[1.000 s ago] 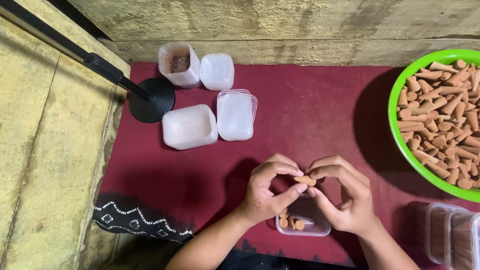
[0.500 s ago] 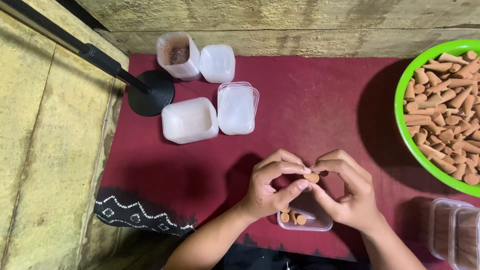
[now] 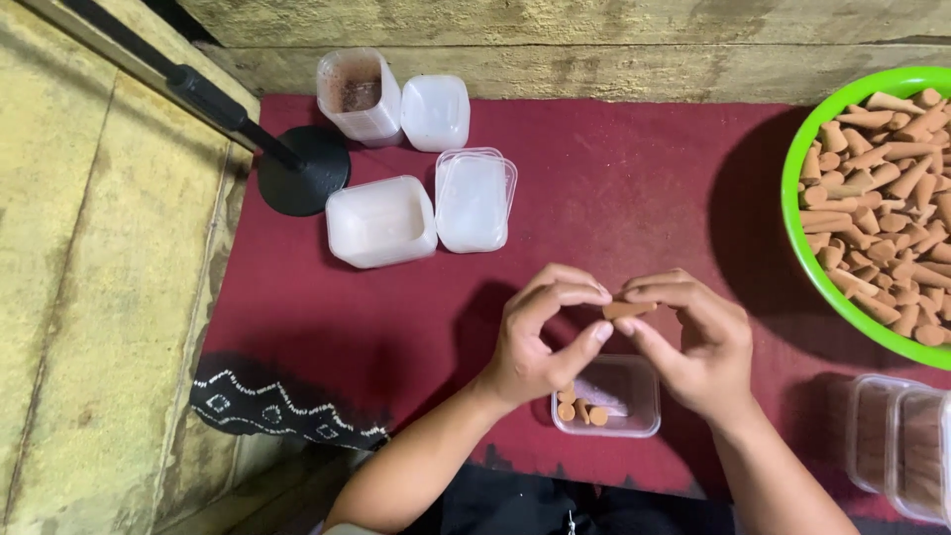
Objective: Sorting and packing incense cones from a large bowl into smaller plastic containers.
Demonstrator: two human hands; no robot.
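Pinching a cone [image 3: 628, 309] — left hand [image 3: 540, 342], right hand [image 3: 698, 347] — above a box [image 3: 634, 396].

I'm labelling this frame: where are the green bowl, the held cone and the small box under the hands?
Green bowl [image 3: 798, 260], head view, left rim.
Cone [image 3: 630, 309], head view, its middle.
Small box [image 3: 634, 391], head view, right inside.

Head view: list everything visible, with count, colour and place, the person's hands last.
Held cone: one, brown, pinched between both hands.
Small box: one, clear, few cones inside, below the hands.
Bowl: one, green, heaped with cones, right edge.
Cloth: one, dark red, covering the table.
Empty tubs: several, translucent white, upper left.
Stand base: one, black, left.
Filled boxes: at least two, clear, lower right.
Left hand, right hand: centre.
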